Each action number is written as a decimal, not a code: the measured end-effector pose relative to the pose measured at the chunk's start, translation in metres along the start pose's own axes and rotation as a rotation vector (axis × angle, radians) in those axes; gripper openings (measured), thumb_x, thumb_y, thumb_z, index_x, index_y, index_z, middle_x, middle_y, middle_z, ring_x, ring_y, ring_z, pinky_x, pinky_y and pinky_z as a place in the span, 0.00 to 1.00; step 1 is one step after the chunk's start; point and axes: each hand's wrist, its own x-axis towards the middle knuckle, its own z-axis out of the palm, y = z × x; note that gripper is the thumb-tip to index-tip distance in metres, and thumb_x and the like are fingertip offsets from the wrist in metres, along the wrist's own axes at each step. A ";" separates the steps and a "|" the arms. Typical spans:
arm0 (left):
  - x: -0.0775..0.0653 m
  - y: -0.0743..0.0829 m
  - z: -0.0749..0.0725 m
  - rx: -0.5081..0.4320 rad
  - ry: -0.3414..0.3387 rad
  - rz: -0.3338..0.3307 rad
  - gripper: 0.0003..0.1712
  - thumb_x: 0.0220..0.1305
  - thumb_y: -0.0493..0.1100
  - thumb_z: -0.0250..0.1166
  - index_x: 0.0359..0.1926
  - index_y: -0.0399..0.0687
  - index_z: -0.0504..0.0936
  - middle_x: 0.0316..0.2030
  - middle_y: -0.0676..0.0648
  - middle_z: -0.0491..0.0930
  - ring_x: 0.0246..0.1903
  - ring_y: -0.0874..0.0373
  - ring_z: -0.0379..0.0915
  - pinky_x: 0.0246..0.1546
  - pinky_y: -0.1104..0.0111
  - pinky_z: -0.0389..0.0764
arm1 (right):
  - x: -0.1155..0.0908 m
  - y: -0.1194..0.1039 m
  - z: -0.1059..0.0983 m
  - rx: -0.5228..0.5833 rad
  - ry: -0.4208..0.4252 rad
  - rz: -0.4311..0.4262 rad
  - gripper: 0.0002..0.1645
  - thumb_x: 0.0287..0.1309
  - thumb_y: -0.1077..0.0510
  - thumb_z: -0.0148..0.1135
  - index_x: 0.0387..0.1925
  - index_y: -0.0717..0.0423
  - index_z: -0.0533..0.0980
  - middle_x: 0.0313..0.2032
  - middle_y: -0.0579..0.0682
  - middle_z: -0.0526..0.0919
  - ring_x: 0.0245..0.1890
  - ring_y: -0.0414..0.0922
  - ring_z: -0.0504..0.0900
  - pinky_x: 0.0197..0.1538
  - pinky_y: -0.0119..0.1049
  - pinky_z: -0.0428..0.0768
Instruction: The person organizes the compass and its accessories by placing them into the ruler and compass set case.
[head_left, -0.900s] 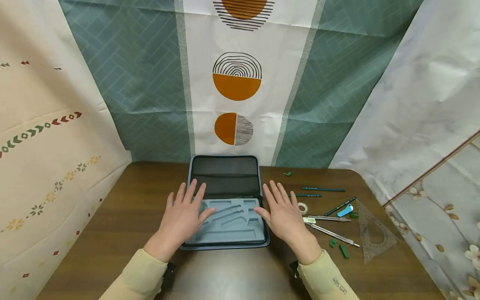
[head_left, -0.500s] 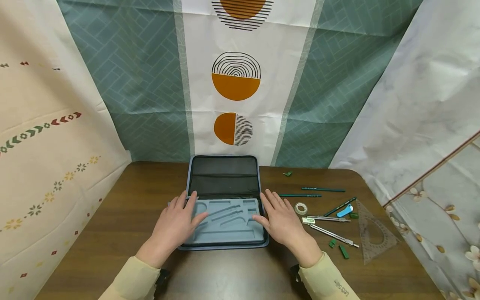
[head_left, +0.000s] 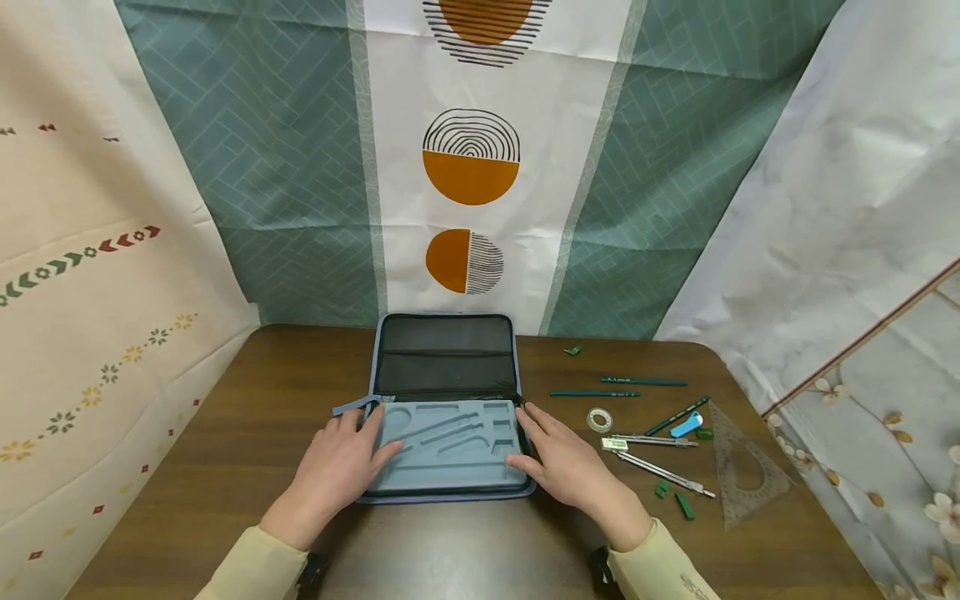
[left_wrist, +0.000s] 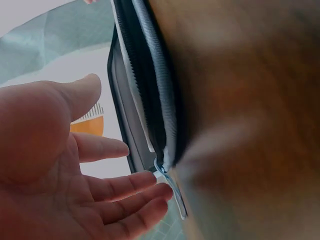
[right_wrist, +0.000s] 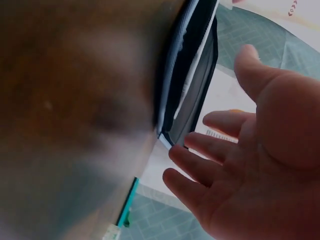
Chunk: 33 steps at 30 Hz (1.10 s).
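A zippered case (head_left: 444, 385) lies unfolded on the wooden table, its dark mesh-pocketed lid leaning back. In its base sits a pale blue moulded tray (head_left: 442, 477) with shaped recesses that hold nothing. My left hand (head_left: 330, 462) is at the case's left side, thumb over the tray and fingers spread. Near its fingertips in the left wrist view hangs the blue zip pull (left_wrist: 175, 192). My right hand (head_left: 566, 462) is at the right side, its fingers loosely extended and thumb over the tray's edge. Whether the fingertips touch the case, I cannot tell.
Right of the case lie several dark green pencils (head_left: 643, 382), a tape roll (head_left: 599, 419), a white-and-green eraser (head_left: 614, 444), metal compasses (head_left: 667, 475), a blue-and-white item (head_left: 686, 425), small green pieces (head_left: 685, 506) and a clear set square (head_left: 742, 492). Patterned cloth (head_left: 300, 167) hangs behind.
Both hands have come down and back towards me to the case's sides. The left also moved left, uncovering more of the tray and the zip pull.
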 end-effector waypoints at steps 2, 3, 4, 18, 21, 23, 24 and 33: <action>-0.002 -0.001 0.002 -0.027 -0.021 -0.012 0.40 0.80 0.60 0.67 0.76 0.35 0.75 0.61 0.24 0.78 0.56 0.25 0.79 0.53 0.36 0.83 | -0.002 0.000 0.001 0.045 0.002 0.015 0.48 0.78 0.38 0.66 0.84 0.61 0.64 0.82 0.63 0.64 0.79 0.66 0.67 0.74 0.65 0.71; -0.002 -0.002 0.003 -0.044 -0.032 -0.021 0.40 0.80 0.60 0.67 0.76 0.34 0.75 0.61 0.23 0.77 0.56 0.26 0.80 0.53 0.37 0.83 | -0.003 0.001 0.002 0.061 0.002 0.023 0.48 0.77 0.39 0.67 0.84 0.61 0.65 0.81 0.63 0.66 0.78 0.67 0.68 0.73 0.66 0.72; -0.003 -0.003 0.003 -0.062 -0.045 -0.031 0.40 0.80 0.60 0.67 0.76 0.34 0.75 0.61 0.23 0.77 0.57 0.27 0.79 0.53 0.37 0.83 | -0.003 0.001 0.003 0.072 0.002 0.030 0.47 0.77 0.39 0.68 0.83 0.61 0.66 0.81 0.63 0.67 0.78 0.67 0.69 0.72 0.66 0.73; -0.002 -0.009 0.006 -0.140 -0.106 -0.048 0.33 0.79 0.52 0.71 0.70 0.31 0.80 0.56 0.27 0.77 0.50 0.36 0.82 0.49 0.42 0.85 | -0.001 0.001 0.003 0.093 -0.036 0.004 0.39 0.70 0.50 0.77 0.74 0.64 0.76 0.72 0.63 0.76 0.68 0.63 0.81 0.65 0.63 0.80; -0.002 -0.011 0.007 -0.138 -0.100 -0.037 0.33 0.77 0.51 0.72 0.69 0.30 0.80 0.56 0.27 0.77 0.49 0.37 0.82 0.48 0.43 0.85 | 0.000 0.002 0.003 0.084 -0.026 -0.017 0.39 0.70 0.50 0.78 0.73 0.65 0.76 0.70 0.63 0.78 0.66 0.62 0.82 0.64 0.62 0.81; -0.002 -0.011 0.008 -0.134 -0.097 -0.031 0.33 0.76 0.50 0.73 0.69 0.29 0.80 0.56 0.26 0.77 0.48 0.37 0.82 0.47 0.43 0.85 | 0.000 0.003 0.004 0.078 -0.021 -0.032 0.39 0.70 0.50 0.78 0.73 0.65 0.77 0.69 0.62 0.79 0.66 0.61 0.83 0.63 0.61 0.82; -0.002 -0.011 0.008 -0.132 -0.098 -0.030 0.33 0.76 0.50 0.74 0.69 0.29 0.80 0.56 0.26 0.77 0.48 0.37 0.82 0.47 0.44 0.86 | 0.000 0.004 0.004 0.074 -0.021 -0.039 0.39 0.70 0.50 0.78 0.73 0.65 0.77 0.69 0.62 0.79 0.65 0.61 0.83 0.63 0.61 0.82; 0.001 -0.007 0.005 -0.114 -0.107 -0.026 0.34 0.75 0.49 0.75 0.69 0.29 0.80 0.57 0.25 0.77 0.48 0.37 0.83 0.47 0.44 0.86 | -0.003 0.006 0.002 0.059 -0.013 -0.065 0.38 0.70 0.51 0.78 0.72 0.66 0.77 0.67 0.62 0.79 0.64 0.60 0.84 0.62 0.59 0.83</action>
